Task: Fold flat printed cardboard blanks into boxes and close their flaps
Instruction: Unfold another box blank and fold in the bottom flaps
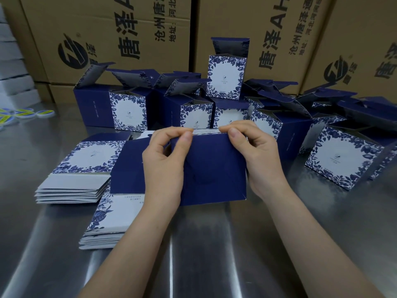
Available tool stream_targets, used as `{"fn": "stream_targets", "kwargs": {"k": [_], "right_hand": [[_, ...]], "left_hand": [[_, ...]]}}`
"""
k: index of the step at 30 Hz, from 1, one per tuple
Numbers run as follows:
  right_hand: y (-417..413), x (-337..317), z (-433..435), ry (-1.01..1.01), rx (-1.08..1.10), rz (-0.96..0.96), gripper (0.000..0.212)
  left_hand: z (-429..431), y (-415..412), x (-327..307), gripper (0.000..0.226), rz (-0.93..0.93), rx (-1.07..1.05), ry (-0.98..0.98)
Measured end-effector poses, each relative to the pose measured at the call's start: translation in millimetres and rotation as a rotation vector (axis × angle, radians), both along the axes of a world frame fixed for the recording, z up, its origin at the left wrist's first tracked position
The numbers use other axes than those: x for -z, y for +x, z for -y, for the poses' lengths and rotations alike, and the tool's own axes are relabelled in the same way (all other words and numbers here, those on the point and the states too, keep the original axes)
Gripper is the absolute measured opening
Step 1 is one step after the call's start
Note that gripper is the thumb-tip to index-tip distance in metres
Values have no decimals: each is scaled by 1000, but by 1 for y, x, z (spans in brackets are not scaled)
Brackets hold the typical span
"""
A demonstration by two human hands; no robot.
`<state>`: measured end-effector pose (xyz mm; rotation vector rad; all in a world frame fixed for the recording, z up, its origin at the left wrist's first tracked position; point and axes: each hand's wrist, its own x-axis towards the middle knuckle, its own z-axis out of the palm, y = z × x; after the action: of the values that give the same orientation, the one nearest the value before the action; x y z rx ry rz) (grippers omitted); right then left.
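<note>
Stainless steel, streaked with glare, makes up the table [193,244] under my forearms, and its widest bare stretch runs along the near side. At the far left edge lie round yellow-and-green labels [25,114]. Next come two piles of flat blanks, the farther stack [73,186] and the nearer stack [107,224], the nearer one partly hidden behind the navy box [210,168] I hold at the middle of the table. My left hand [163,166] pinches its top edge between thumb and forefinger, and my right hand [257,160] pinches the same edge at the other corner. Behind it crowd folded boxes [129,110] with lids standing open, and an upright box [225,78] is perched on top of them. A tilted box [341,160] lies near my right wrist, with a narrow gap of steel between. Brown shipping cartons [129,29] wall off the back.
</note>
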<state>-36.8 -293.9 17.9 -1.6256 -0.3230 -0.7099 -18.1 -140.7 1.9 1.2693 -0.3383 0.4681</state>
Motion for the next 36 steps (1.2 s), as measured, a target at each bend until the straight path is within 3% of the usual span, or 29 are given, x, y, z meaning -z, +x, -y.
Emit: {"fn": "stream_targets", "kwargs": {"k": [4,14,19,29,31,34,36], "right_hand": [[-1,0,0,10,-20,-2,17],[1,1,1,16,7,4,13],[0,2,-2,2,23,-1,11],[-1,2,-4,-75,65,5,12],[-3,-1,-3,-164,43,-30,21],[-6,-3,-2,-342,-14,-139,58],[-7,-2,-2,-426,-6,-144,70]], "left_hand": [[-2,2,-1,11,-53,43,-99],[-1,3,2,13,-13,32,-73],[1,1,6,10,64,6,69],[1,3,5,22,88,-28,40],[0,4,4,19,84,-33,29],[-4,6,2,16,60,-29,-4],[-5,6,1,15,42,-16,-14]]}}
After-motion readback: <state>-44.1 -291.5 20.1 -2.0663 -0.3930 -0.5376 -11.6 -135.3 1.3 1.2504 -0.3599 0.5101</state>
